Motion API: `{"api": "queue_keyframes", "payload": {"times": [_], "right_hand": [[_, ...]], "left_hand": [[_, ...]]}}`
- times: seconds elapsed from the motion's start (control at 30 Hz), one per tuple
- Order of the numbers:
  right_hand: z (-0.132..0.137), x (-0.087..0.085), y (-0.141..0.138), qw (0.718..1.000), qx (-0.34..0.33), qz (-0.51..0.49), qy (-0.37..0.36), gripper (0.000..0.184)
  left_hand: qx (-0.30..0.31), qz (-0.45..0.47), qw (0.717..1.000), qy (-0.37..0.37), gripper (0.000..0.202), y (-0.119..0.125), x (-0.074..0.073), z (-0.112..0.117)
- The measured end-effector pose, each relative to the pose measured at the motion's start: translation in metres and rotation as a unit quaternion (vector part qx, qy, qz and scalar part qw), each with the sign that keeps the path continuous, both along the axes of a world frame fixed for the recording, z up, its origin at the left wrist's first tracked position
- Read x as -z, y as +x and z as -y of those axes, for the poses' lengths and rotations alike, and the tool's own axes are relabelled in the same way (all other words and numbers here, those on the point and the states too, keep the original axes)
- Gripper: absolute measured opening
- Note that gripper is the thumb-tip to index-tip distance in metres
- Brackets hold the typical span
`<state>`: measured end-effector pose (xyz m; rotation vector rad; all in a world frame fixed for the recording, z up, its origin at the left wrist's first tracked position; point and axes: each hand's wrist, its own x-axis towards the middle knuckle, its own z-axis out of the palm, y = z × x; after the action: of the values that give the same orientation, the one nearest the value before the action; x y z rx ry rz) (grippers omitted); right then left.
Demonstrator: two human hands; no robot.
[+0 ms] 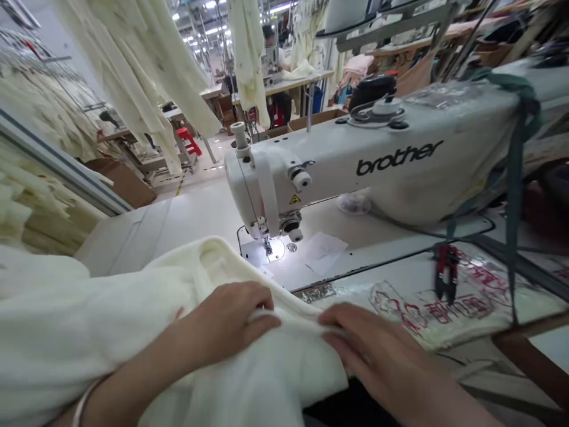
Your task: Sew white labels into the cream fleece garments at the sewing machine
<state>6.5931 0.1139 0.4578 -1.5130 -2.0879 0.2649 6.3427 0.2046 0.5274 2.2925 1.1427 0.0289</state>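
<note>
A cream-coloured garment [111, 308] is bunched over the near side of the table and hangs down in front of me. My left hand [235, 317] is closed on its folded edge, thumb and fingers pinching the cloth. On the right, my right hand [360, 338] grips the same edge, slightly blurred, with the fabric between thumb and fingers. The edge runs taut between both hands. Just beyond, apart from the cloth, stands a white sewing machine [329, 148], its needle area [268, 244] lit by a small lamp.
Thread snips [446, 273] with red handles hang at the right beside a green strap [515, 196]. A white paper scrap [326, 252] and a metal bobbin [291, 247] lie near the needle. Cream garments [146, 65] hang behind the table; a red stool [189, 142] stands farther back.
</note>
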Motion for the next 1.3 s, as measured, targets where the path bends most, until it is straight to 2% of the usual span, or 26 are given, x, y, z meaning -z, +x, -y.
{"api": "queue_keyframes", "payload": {"times": [0.07, 0.17, 0.3, 0.4, 0.5, 0.6, 0.7, 0.87, 1.0, 1.1, 1.2, 1.3], "right_hand": [[-0.014, -0.007, -0.005, 1.000, 0.007, -0.001, -0.028, 0.016], [-0.039, -0.018, -0.009, 0.996, -0.016, -0.001, -0.085, 0.011], [-0.053, -0.019, -0.003, 0.987, -0.041, 0.017, -0.151, 0.014], [-0.052, -0.019, 0.000, 0.987, -0.061, 0.000, -0.150, 0.012], [-0.055, -0.024, -0.002, 0.982, -0.093, -0.051, -0.154, 0.011], [-0.063, -0.033, -0.005, 0.965, -0.102, -0.106, -0.216, 0.011], [-0.072, -0.040, -0.004, 0.947, -0.122, -0.145, -0.260, 0.012], [-0.074, -0.041, 0.002, 0.944, -0.127, -0.144, -0.270, 0.011], [-0.071, -0.039, 0.002, 0.954, -0.107, -0.121, -0.254, 0.009], [-0.069, -0.044, 0.004, 0.959, -0.104, -0.099, -0.245, 0.008], [-0.068, -0.053, 0.005, 0.959, -0.126, -0.076, -0.242, 0.009], [-0.072, -0.057, 0.003, 0.949, -0.138, -0.079, -0.271, 0.013]], "left_hand": [[-0.022, -0.059, 0.998, 0.021, 0.016, 0.010, 0.015, -0.004], [-0.017, -0.119, 0.991, 0.058, 0.013, 0.027, 0.021, -0.001], [0.044, -0.054, 0.989, 0.130, 0.024, 0.050, 0.018, 0.000], [0.091, -0.027, 0.987, 0.127, 0.022, 0.057, 0.024, -0.008], [0.108, 0.005, 0.988, 0.114, 0.013, 0.049, 0.028, -0.012], [0.075, 0.050, 0.995, 0.052, 0.013, 0.036, 0.025, -0.013], [0.054, 0.075, 0.996, -0.001, 0.021, 0.028, 0.021, -0.014], [0.070, 0.100, 0.993, -0.004, 0.020, 0.031, 0.022, -0.015], [0.029, 0.105, 0.993, -0.046, 0.017, 0.035, 0.025, -0.014], [-0.014, 0.122, 0.990, -0.075, 0.014, 0.038, 0.027, -0.014], [-0.041, 0.136, 0.988, -0.060, 0.011, 0.041, 0.028, -0.011], [-0.044, 0.150, 0.987, -0.039, 0.012, 0.042, 0.027, -0.008]]}}
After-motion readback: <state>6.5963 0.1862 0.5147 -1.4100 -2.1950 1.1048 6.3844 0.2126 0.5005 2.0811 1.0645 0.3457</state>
